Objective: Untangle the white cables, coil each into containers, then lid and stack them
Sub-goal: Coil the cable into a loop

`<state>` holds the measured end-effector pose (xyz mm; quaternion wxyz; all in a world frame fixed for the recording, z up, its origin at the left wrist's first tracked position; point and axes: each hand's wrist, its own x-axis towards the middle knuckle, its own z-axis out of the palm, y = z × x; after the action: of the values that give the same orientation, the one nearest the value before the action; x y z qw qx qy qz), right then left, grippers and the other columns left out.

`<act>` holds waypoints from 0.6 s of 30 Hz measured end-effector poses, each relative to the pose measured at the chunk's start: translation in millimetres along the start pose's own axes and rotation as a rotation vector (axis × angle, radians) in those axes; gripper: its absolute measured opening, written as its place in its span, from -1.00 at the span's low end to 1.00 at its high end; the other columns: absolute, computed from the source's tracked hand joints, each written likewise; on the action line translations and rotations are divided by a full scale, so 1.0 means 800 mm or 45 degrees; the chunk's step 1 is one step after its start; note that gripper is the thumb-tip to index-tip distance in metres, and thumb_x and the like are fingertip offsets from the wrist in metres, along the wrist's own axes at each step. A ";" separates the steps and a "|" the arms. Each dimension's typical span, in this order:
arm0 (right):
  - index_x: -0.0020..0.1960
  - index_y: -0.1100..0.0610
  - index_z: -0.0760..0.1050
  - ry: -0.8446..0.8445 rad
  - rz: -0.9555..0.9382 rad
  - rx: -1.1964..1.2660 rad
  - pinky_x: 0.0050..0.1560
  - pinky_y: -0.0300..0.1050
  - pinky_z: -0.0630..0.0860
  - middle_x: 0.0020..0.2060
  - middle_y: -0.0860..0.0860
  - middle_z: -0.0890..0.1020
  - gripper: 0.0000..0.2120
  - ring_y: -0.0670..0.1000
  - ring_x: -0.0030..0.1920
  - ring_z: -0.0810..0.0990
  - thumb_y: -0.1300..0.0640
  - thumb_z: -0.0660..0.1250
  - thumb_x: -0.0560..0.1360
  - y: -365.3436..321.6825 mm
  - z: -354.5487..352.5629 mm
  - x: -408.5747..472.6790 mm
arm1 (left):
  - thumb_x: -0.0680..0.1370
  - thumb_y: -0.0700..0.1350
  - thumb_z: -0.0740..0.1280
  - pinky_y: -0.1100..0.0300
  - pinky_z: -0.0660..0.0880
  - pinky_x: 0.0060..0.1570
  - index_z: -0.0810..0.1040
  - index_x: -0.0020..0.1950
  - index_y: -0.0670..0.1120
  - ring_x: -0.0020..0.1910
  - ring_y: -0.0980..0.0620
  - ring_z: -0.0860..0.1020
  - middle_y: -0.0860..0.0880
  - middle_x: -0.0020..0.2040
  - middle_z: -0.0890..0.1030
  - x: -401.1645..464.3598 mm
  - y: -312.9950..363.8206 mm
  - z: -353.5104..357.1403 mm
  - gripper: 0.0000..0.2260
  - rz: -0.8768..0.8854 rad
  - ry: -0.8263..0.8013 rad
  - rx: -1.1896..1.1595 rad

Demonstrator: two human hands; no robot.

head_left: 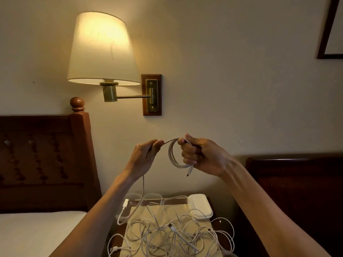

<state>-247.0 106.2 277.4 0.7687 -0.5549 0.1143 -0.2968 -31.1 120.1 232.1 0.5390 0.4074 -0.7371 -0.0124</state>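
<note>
My left hand (146,154) pinches the cable (174,154) and feeds it toward the coil, while its tail (142,191) hangs from that hand down to the table (118,236). My right hand (196,154) is clamped round the gathered loops, the plug end (190,170) dangling below my fist. I think the main risk is the tail: it runs down beside the tangle (172,232), and pulling more slack could drag other cables along or tighten a knot. If my right grip loosens, the loops will likely spring open. To the left is the bed (37,234) with its headboard (42,160), and above it the lamp (102,49) is lit. A white lidded container (200,206) sits behind the tangle, with clear ones (154,198) beside it, partly hidden by cables, so getting the coil in means reaching over the heap.
</note>
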 end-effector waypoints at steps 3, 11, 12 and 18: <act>-0.13 0.14 0.41 -0.001 0.046 -0.031 -0.43 -0.23 0.27 -0.47 -0.07 0.23 -0.68 -0.10 -0.49 0.17 0.10 -0.02 0.69 -0.003 -0.001 -0.001 | 0.60 0.24 0.10 -0.06 0.27 -0.39 0.48 -0.21 -0.22 -0.41 -0.17 0.35 -0.20 -0.38 0.43 0.001 -0.007 -0.005 -0.46 0.002 0.010 0.011; -0.20 0.09 0.35 -0.016 0.011 0.162 -0.48 -0.27 0.23 -0.55 -0.11 0.26 -0.69 -0.11 -0.51 0.08 0.11 -0.02 0.67 -0.028 0.001 -0.008 | 0.59 0.29 0.10 0.00 0.28 -0.44 0.45 -0.26 -0.17 -0.46 -0.06 0.32 -0.12 -0.41 0.43 -0.025 -0.057 -0.007 -0.45 -0.077 0.109 0.044; -0.20 0.08 0.36 -0.012 -0.017 0.177 -0.48 -0.27 0.22 -0.55 -0.11 0.25 -0.70 -0.11 -0.51 0.06 0.11 0.00 0.66 -0.033 -0.001 -0.009 | 0.59 0.30 0.08 0.06 0.28 -0.45 0.45 -0.25 -0.12 -0.47 0.04 0.32 -0.06 -0.42 0.42 -0.033 -0.066 -0.007 -0.48 -0.095 0.125 0.067; -0.20 0.09 0.36 0.099 -0.128 0.107 -0.47 -0.26 0.22 -0.52 -0.10 0.23 -0.70 -0.11 -0.52 0.11 0.10 0.01 0.67 -0.041 -0.009 -0.009 | 0.64 -0.02 0.16 0.03 0.41 -0.39 0.47 -0.16 0.02 -0.43 0.10 0.42 -0.02 -0.37 0.49 -0.074 -0.087 0.007 -0.79 -0.409 0.012 0.212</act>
<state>-267.5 97.8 303.6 0.7703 -0.5155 0.1034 -0.3609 10.0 107.5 151.8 0.4980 0.5631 -0.6585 -0.0352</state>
